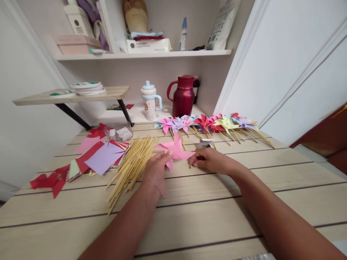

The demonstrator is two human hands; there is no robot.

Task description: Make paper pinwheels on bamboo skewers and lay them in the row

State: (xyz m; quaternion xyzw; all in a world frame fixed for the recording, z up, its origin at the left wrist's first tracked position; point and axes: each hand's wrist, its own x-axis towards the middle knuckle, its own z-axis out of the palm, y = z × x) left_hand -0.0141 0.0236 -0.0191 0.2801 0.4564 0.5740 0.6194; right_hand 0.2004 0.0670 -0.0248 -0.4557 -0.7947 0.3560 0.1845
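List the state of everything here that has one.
Left hand: gripping pink pinwheel
Pink pinwheel: folded, no stick visible
Right hand: fingers curled at tabletop, contents unclear
Sticks: loose, piled
Paper sheets: stacked unevenly
Pinwheels at back: on sticks, lying down
Cup: upright, lid on
Red jug: upright, lid on
Blue-capped bottle: upright, capped
Pink box: shut

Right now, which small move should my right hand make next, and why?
Probably, the right hand should pick up one of the small bits on the table: they lie just beside it, while the left hand holds the pink pinwheel.
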